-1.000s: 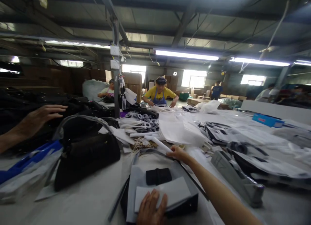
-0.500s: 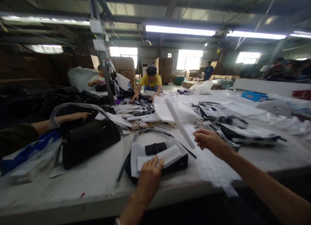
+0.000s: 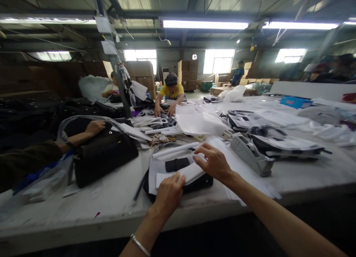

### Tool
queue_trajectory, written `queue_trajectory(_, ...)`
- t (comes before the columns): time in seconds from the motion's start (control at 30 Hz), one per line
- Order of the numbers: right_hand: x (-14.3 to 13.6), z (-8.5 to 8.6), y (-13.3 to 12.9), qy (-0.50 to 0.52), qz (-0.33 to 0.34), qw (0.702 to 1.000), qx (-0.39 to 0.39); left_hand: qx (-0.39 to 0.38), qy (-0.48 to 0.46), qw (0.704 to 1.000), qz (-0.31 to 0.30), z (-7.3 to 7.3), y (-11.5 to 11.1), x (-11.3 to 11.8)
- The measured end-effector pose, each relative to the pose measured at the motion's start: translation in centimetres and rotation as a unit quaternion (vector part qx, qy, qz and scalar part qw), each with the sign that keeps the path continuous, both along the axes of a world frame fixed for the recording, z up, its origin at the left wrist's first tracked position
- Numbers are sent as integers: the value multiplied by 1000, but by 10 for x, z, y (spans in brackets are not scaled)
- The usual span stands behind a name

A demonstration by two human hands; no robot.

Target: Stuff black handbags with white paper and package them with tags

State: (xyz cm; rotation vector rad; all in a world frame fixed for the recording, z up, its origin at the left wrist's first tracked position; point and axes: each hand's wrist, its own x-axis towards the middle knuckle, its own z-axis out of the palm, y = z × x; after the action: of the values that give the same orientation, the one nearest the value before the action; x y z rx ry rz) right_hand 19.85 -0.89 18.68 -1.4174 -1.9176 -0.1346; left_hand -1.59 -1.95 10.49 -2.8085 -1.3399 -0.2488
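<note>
While the left hand (image 3: 171, 190) lies over a folded white paper (image 3: 194, 172), the right hand (image 3: 213, 161) is poised at the paper's right end. The left fingers rest flat, close together, on top of the paper; the right fingers are bent, with the thumb below them, and whether they pinch an edge cannot be told. The paper lies on a black bag (image 3: 204, 182), which is set flat on the tabletop (image 3: 111, 212) near its front edge, directly before the person. Also on the bag are a small black pouch (image 3: 177, 164), just behind the paper, and a white roll (image 3: 176, 150), lying slantwise farther back. A bracelet (image 3: 139, 245) circles the left wrist.

To the left stands a second black bag (image 3: 107, 162) with a wrapped, arched handle (image 3: 80, 118); a co-worker's hand (image 3: 96, 127), its fingers curled, reaches behind it. To the right, a grey tape dispenser (image 3: 247, 153) stands near white sheeting (image 3: 239, 179). Beyond are stacked white sheets (image 3: 194, 122) and a person in a yellow shirt (image 3: 171, 90), bent forward with both hands low among grey rings.
</note>
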Motion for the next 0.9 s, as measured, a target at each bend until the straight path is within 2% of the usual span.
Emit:
queue_trajectory(0.07, -9, 10, 26, -25, 36, 999, -17, 17, -13, 1000, 4, -6, -1, 1)
queue_trajectory(0.13, -18, 9, 62, -58, 36, 994, -89, 41, -24, 999, 9, -12, -2, 2)
queue_trajectory(0.23, -31, -8, 117, -90, 8, 977, -192, 89, -40, 995, 7, -25, 0, 0)
queue_trajectory(0.37, -42, -39, 162, -117, -1, 966, -231, 184, -74, 980, -5, -48, 7, -6)
queue_trajectory(0.53, -55, -62, 188, -173, 9, 953, -248, 327, -134, 935, -20, -81, 22, -5)
queue_trajectory(0.67, -68, -67, 204, -208, 7, 948, -242, 371, -162, 914, 2, -96, 28, 0)
queue_trajectory(0.8, -75, -63, 209, -216, 1, 950, -227, 361, -164, 918, -1, -97, 25, -1)
queue_trajectory(0.9, -73, -49, 203, -206, -1, 953, -222, 300, -134, 944, -21, -85, 16, -5)
